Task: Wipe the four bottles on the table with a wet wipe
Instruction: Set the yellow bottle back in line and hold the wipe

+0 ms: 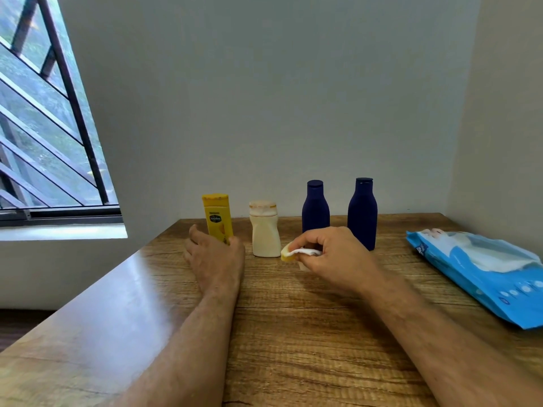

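Bottles: we note four upright in a far row: yellow bottle (216, 214), cream bottle (265, 230), two dark blue bottles (315, 207).
Left hand (216, 255): wrapped around the yellow bottle's base.
Right hand (332, 254): pinching a white wet wipe (305, 252), near the cream bottle.
Wipe pack (482, 274): right, lying on the table (293, 333).

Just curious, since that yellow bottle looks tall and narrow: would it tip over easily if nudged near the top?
Probably yes. The yellow bottle stands upright on its narrow end on a smooth wooden table, so a high push could topple it. The left hand wraps its lower part, which should steady it. It looks like plastic, likely light and not fragile.
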`<state>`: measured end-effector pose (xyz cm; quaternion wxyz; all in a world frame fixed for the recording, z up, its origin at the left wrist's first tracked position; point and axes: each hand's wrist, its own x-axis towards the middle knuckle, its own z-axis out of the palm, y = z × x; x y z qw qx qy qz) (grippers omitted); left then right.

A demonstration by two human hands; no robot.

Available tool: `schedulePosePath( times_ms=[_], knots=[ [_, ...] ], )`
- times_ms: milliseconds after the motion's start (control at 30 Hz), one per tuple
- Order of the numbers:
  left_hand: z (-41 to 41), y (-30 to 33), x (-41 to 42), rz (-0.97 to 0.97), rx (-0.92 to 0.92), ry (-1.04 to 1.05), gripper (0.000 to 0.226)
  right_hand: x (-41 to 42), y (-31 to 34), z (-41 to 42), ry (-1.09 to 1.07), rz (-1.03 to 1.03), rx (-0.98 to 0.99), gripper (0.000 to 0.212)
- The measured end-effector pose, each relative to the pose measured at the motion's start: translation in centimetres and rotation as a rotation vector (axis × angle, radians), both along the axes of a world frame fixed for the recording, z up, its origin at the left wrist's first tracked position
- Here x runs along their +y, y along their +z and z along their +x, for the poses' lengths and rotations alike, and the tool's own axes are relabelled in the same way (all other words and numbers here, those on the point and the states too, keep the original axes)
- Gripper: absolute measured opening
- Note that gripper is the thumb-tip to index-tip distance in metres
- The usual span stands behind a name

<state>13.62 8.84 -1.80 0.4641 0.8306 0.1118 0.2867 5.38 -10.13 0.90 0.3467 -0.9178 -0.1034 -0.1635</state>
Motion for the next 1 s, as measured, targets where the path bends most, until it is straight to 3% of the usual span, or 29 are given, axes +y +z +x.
schedulePosePath(
  times_ms=[300, 600, 700, 833, 1000],
  knots=[
    [-0.4, 0.1, 0.0, -0.024, -0.006, -0.005, 0.080, 0.1, 0.2, -0.5, -0.023, -0.011, -0.008, 0.019],
    [-3.8, 3.4, 2.3, -0.024, -0.098, -0.083, 0.077, 3.3, 2.9, -1.9, -0.022, -0.205, -0.031, 0.009],
    [-7.5, 4.8, 6.5, -0.002, -0.220, -0.084, 0.069, 6.1, 4.1, -3.5, -0.002, -0.182, -0.115, 0.009],
    [-14.3, 3.8, 15.8, 0.082, -0.395, 0.070, 0.056, 13.4, 5.5, -6.9, 0.155, -0.042, -0.278, 0.006],
    [-23.0, -4.0, 28.6, 0.250, -0.313, 0.218, 0.051, 27.7, 2.2, -11.0, 0.450, 0.092, -0.319, 0.005]
  ],
)
